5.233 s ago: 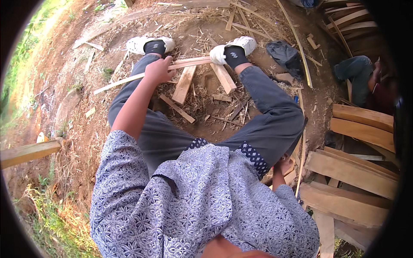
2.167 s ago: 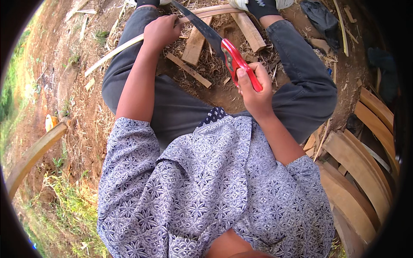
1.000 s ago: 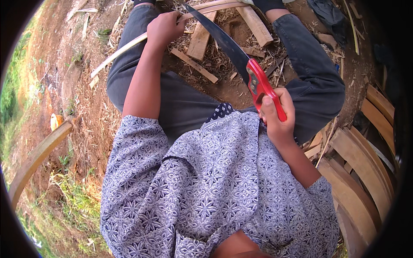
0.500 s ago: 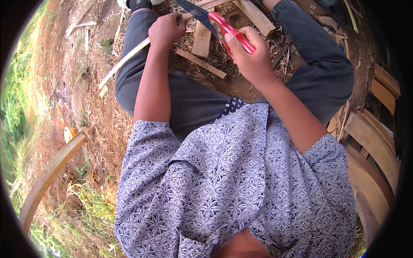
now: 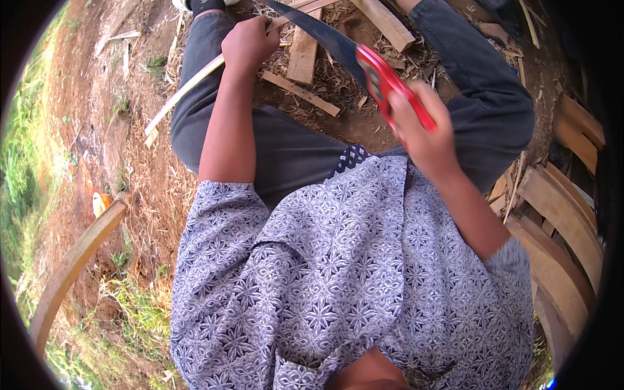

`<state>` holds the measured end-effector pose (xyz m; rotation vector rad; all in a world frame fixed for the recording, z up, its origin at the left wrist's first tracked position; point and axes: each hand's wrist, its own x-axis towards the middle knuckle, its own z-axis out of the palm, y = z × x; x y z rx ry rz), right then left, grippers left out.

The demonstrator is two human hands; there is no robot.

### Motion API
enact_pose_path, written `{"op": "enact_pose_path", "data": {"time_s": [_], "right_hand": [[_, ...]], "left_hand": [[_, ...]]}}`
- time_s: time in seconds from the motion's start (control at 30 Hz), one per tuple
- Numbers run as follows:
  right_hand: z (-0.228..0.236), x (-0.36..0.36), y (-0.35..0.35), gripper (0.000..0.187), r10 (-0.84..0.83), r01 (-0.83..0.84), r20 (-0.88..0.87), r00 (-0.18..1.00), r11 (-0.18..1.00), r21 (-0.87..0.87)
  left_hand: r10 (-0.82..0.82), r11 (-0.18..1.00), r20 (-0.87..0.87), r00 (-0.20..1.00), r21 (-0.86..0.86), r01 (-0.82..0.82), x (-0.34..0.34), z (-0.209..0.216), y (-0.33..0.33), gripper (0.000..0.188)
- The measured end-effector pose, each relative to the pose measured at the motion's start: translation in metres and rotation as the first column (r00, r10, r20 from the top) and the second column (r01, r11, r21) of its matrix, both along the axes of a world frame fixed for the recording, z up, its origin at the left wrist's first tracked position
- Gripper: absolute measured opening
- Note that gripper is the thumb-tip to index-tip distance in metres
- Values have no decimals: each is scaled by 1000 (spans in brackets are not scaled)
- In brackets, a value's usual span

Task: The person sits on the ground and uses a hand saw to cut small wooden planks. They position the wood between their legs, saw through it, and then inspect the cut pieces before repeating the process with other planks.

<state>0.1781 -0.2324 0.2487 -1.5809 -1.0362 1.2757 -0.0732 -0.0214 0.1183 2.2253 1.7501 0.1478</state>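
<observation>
My right hand (image 5: 422, 127) is closed around the red handle of a hand saw (image 5: 335, 47). The saw's dark blade slants up and left, its far end crossing a thin wooden strip (image 5: 188, 86) just beyond my left hand. My left hand (image 5: 250, 44) grips that strip, which runs from above my left thigh up toward the top edge. How deep the blade sits in the wood cannot be made out. A short flat stick (image 5: 301, 93) and a wider board (image 5: 303, 57) lie on the ground between my legs.
Another plank (image 5: 385, 25) lies at the top, among wood shavings. Several boards (image 5: 562, 195) are stacked on the right. A long beam (image 5: 78, 263) rests on the left over bare soil and grass. My bent legs (image 5: 487, 97) frame the work spot.
My right hand has drawn the saw back toward me and to the right, so more of the blade shows. My left hand stays nearly in place on the strip.
</observation>
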Motion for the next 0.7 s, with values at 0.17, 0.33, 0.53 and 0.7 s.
{"op": "enact_pose_path", "data": {"time_s": [0.17,0.33,0.53,0.7], "right_hand": [[-75,-37,91,30,-1,-7,82,997,996,94],[-75,-32,77,27,-30,33,-24,999,990,134],[-12,24,-22,19,56,-60,-69,996,997,-49],[-3,35,-14,19,49,-56,-124,991,997,-55]], "left_hand": [[-36,999,-5,999,17,36,2,-2,4,32],[-45,999,-52,998,-7,45,0,-9,7,35],[36,999,70,997,6,-36,-2,3,-7,27],[13,1000,84,996,26,-15,4,7,-7,29]]}}
